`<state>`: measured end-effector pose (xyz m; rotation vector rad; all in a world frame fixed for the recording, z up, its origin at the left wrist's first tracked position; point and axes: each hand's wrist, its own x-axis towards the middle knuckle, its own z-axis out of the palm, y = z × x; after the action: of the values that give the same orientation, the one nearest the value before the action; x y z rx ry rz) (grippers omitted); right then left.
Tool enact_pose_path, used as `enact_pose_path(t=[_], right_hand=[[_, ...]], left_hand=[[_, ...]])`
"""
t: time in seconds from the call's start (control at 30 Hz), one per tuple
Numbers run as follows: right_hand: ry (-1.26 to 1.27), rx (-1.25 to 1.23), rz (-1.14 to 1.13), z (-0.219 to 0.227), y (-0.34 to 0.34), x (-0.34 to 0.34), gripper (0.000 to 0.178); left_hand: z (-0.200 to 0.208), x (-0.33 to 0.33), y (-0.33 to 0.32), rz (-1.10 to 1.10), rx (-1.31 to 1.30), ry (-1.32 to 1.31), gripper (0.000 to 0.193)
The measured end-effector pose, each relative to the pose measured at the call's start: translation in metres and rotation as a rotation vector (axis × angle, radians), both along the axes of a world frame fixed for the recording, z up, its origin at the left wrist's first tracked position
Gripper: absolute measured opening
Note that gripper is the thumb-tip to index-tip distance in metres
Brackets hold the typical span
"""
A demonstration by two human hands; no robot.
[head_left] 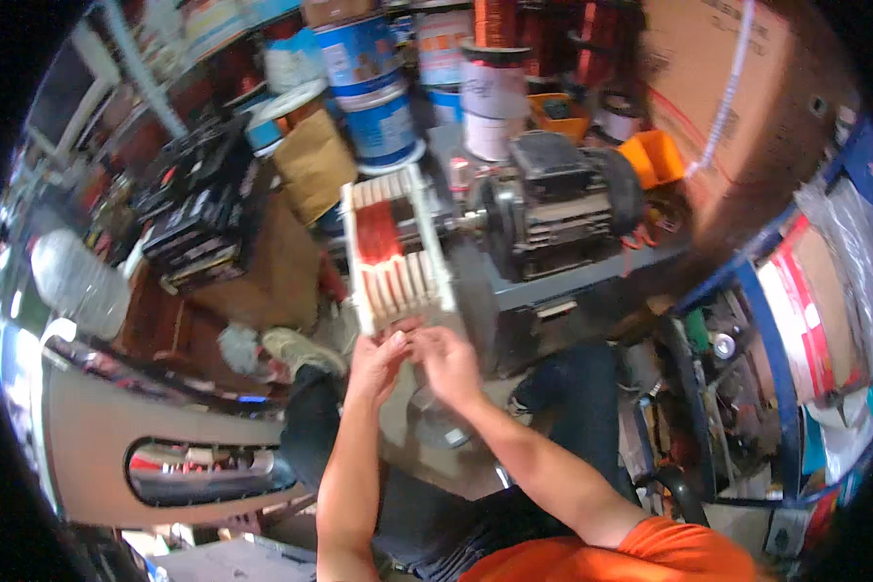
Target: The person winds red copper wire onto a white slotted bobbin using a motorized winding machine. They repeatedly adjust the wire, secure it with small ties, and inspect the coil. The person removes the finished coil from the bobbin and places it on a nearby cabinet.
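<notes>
In front of me a white slotted coil winding former [434,254] carries a band of red-brown copper wire [377,233] in some of its slots. It is mounted on a shaft at the left of a dark electric motor [565,209]. My left hand [378,361] is at the former's near end, thumb and fingers pinched together. Close beside it, my right hand [443,363] is also closed, its fingertips meeting those of the left. Whatever lies between the fingertips is too small and blurred to make out.
A grey bench [553,281] bears the motor. Blue-and-white buckets [375,126] and wire spools [495,107] crowd behind it. An orange bin [653,158] and a large cardboard box [747,107] stand at right, blue shelving [771,359] nearer. Black boxes [199,218] are stacked at left.
</notes>
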<state>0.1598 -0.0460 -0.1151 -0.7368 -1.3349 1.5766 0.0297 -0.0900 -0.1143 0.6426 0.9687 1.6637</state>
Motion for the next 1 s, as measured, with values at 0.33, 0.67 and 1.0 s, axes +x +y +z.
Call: enact_pose_path(t=[0.33,0.67,1.0], right_hand=[[-0.401,0.357,0.075,0.01,0.033,0.091,0.022],[-1.122,0.51,-0.579,0.079,0.261,0.267,0.035],[-1.38,0.541,-0.513,0.061,0.297,0.267,0.023]], left_hand=[[0.01,0.023,0.007,0.313,-0.114,0.199,0.033],[0.001,0.029,0.014,0.298,-0.101,0.141,0.038],[0.001,0.031,0.012,0.31,-0.117,0.159,0.036]])
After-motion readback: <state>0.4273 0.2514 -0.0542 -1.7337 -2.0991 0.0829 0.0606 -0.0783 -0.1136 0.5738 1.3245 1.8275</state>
